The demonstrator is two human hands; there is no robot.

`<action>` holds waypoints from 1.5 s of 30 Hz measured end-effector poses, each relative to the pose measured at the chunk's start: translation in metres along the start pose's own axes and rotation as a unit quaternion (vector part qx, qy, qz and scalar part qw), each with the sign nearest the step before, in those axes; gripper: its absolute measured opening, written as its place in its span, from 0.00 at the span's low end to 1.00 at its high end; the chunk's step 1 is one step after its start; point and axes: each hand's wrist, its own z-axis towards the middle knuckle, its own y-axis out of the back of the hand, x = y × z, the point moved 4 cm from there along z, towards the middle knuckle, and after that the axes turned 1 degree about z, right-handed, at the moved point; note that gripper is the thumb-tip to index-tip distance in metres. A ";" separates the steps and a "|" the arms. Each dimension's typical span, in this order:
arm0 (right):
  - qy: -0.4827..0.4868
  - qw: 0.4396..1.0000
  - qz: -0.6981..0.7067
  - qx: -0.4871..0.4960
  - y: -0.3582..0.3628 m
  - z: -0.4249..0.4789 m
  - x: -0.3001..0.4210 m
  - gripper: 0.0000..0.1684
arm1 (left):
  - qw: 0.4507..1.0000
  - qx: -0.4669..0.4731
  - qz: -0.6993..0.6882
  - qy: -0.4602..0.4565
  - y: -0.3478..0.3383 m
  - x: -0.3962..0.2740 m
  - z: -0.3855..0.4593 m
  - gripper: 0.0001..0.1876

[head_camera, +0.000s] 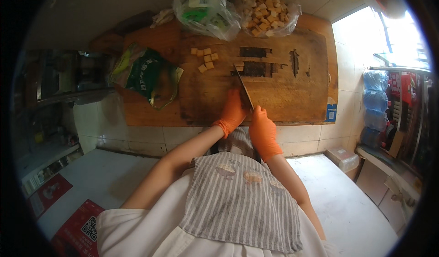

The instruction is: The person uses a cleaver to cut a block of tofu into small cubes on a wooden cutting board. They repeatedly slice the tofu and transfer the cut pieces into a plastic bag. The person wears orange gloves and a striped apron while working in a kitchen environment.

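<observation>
My right hand, in an orange glove, grips a knife whose thin blade points away from me over a worn wooden cutting board. Close against the blade's left side is my left hand, gloved the same way. Its fingers are blurred and partly in shadow, so I cannot tell whether they hold anything. A small pale piece lies by the blade's far end. Farther left on the board sit several tan food cubes, which look like tofu, some touching one another.
An open clear bag of similar cubes stands at the back, beside a clear bag with green packaging. On the left lies a crumpled green bag. Dark gouges mark the board. Large blue bottles line the right side.
</observation>
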 end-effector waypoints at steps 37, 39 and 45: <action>0.015 0.990 0.114 -0.080 -0.004 -0.011 -0.019 0.10 | 0.908 0.006 0.401 -0.123 0.064 -0.040 0.017 0.29; 0.023 0.992 0.102 -0.077 -0.004 -0.012 -0.019 0.10 | 0.931 0.014 0.359 -0.060 0.044 -0.026 0.004 0.29; 0.059 0.991 0.079 -0.093 -0.007 -0.024 -0.012 0.08 | 0.954 -0.051 0.291 -0.053 0.050 -0.021 -0.009 0.32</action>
